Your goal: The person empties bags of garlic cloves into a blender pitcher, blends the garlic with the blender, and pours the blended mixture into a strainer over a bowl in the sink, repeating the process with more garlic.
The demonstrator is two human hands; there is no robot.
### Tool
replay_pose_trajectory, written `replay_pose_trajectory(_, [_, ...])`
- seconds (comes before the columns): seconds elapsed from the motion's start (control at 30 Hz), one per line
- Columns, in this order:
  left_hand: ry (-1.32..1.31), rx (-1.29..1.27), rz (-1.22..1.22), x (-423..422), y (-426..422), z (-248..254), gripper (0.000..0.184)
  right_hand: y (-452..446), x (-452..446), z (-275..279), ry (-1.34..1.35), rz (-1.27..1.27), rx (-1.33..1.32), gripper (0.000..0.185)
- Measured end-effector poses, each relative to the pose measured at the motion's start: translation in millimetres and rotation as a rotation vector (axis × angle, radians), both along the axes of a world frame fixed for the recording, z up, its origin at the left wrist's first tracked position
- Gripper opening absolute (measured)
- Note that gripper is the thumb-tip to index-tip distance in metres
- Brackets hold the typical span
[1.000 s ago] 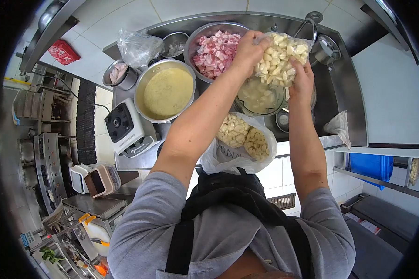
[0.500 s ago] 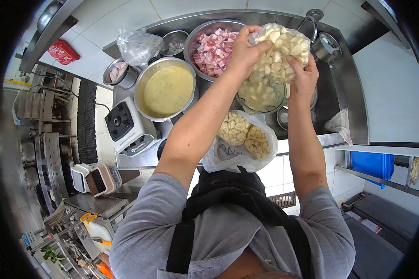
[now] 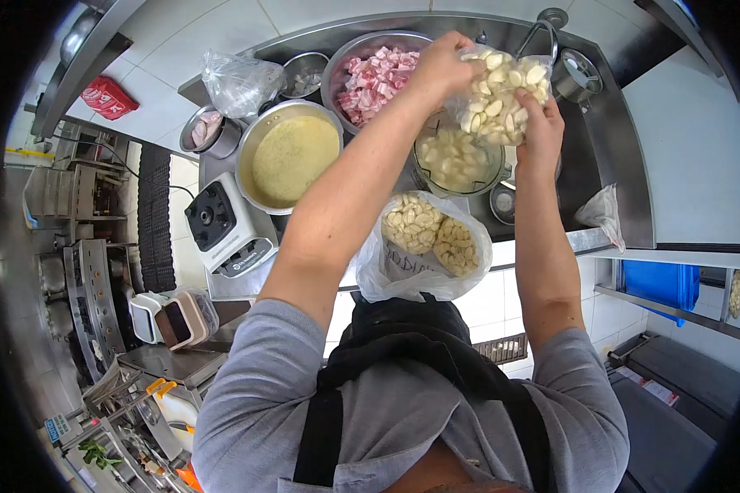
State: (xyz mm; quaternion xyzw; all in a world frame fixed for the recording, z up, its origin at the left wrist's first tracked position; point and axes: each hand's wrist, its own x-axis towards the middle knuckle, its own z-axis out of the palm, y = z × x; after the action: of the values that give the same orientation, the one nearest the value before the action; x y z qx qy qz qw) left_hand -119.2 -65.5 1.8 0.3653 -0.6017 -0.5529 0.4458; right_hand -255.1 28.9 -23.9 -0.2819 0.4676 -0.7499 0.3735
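Note:
A clear plastic bag of peeled garlic cloves (image 3: 501, 94) is held up over the sink counter. My left hand (image 3: 452, 66) grips its left upper side, and my right hand (image 3: 539, 131) is closed on its lower right side. Just below the bag stands a clear blender jar (image 3: 459, 164) with cloves in cloudy liquid. Nearer my body, an open white plastic bag (image 3: 386, 275) holds two smaller bags of garlic (image 3: 413, 226). Where the held bag's opening lies, I cannot tell.
Left of my arms are a pot of yellowish liquid (image 3: 292, 156), a bowl of cubed raw meat (image 3: 374, 86) and a blender base (image 3: 226, 222). A faucet (image 3: 543, 33) rises behind the bag. A white cloth (image 3: 602, 215) hangs at the right counter edge.
My left hand has shifted slightly up the bag, and the bag has moved a little right. More of the jar and its cloves shows beneath it.

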Motion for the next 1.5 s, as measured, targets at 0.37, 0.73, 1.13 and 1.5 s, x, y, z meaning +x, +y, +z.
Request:
replay_pose_trajectory(0.37, [-1.085,0.114,-0.279,53.3,-120.6,13.0,0.026,-110.7,12.2,-25.1,0.367,0.257,0.352,0.044])
replay_pose_trajectory(0.73, [-0.817,0.552,0.106,140.5,-97.2,-113.0,0.026,-182.2,105.2,-38.4,1.329,0.751,0.733,0.016])
replay_pose_trajectory(1.13, [-0.762,-0.606,0.39,233.4,62.4,-10.8,0.032,-45.3,113.8,95.5,0.847,0.552,-0.003,0.037])
replay_pose_trajectory(1.5, [-0.36,0.43,0.352,431.7,431.9,-47.8,0.024,164.1,130.5,-10.9,0.75,0.957,0.349,0.02])
